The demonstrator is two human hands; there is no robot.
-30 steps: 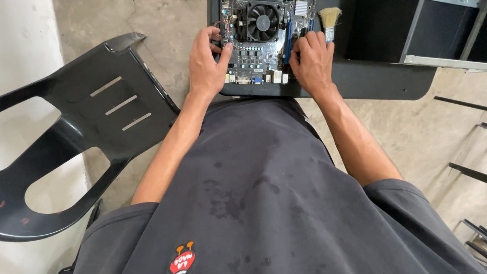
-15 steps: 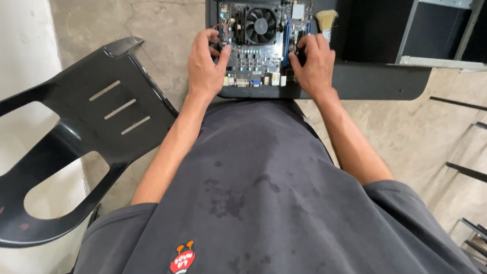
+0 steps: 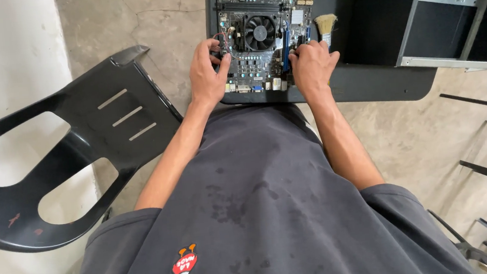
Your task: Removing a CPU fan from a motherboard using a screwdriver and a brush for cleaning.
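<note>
While both hands — left hand (image 3: 206,75), right hand (image 3: 312,66) — grip the motherboard (image 3: 261,35), a brush (image 3: 326,25) lies beside.

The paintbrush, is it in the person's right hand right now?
No, the paintbrush lies on the black table just past the right hand, whose fingers rest on the motherboard.

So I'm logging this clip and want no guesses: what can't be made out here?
- Head view: near edge of the circuit board, covered by the left hand and right hand.
- Brush: handle hidden behind the right hand.
- Metal case: cut off by the top and right edges.
- Board's small parts: too small to identify.
</note>
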